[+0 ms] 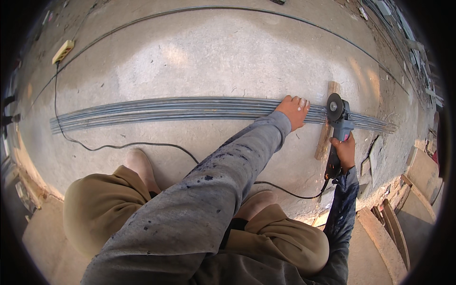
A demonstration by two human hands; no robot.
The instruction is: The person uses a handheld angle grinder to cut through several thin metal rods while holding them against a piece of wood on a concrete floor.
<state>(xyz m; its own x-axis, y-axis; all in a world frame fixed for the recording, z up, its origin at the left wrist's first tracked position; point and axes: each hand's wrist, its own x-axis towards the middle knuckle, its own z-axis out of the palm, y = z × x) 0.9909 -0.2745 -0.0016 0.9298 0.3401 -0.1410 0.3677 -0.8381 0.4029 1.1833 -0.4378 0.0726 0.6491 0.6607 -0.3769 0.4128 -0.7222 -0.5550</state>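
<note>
A bundle of long thin steel rods (190, 109) lies across the concrete floor from left to right. My left hand (295, 112) is closed over the rods right of the middle, fingers curled over their far side. In my right hand (345, 151) is an angle grinder (341, 124), gripped round its body. The grinder's disc (335, 107) is over the rods, and small orange sparks show below it. Under the rods there lies a wooden strip (321, 145), crosswise. Whether the disc touches a rod cannot be made out exactly.
A black cord (137, 144) runs from the grinder past my feet and over the rods to a yellow power strip (63, 51) at the far left. One long rod (228, 7) curves across the far floor. Boards and scraps (384, 232) lie at the lower right.
</note>
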